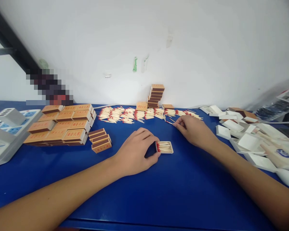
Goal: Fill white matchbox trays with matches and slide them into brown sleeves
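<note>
My left hand grips the left end of a small white matchbox tray between thumb and fingers. Inside the tray lie several matches, their red heads toward that hand. Further back on the right, my right hand pinches red-headed matches by their pale ends. It is close to a long row of loose matches spread along the wall side of the table. How many matches are in the pinch, I cannot tell exactly.
Matchboxes are piled at the left, with a smaller group beside them. A matchbox stack leans by the wall. Empty white trays and a plastic packet lie on the right. A power strip occupies the far left of the blue table.
</note>
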Demonstrator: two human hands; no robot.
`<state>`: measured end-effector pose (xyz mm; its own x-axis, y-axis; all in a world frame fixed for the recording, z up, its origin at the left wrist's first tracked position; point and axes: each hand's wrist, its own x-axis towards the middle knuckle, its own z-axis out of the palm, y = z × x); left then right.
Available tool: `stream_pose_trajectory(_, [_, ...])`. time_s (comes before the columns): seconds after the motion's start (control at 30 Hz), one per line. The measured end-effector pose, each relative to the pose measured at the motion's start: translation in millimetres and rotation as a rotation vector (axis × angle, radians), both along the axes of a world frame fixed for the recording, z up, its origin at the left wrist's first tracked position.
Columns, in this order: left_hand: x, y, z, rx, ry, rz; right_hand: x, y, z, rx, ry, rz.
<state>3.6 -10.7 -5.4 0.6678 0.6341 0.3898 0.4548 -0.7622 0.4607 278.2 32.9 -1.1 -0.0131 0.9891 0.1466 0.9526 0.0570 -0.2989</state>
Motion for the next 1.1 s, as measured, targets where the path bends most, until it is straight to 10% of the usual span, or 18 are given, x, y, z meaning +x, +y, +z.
stream_pose_trajectory(0.47, [-1,2,-1.2,0.028,-0.044,0.132,-10,-35,15.6,-0.021,0.149,0.567])
stream_pose_trajectory(1.1, [0,2,-0.1,0.031,-0.036,0.092,-17,-42,9.8,-0.027,0.162,0.561])
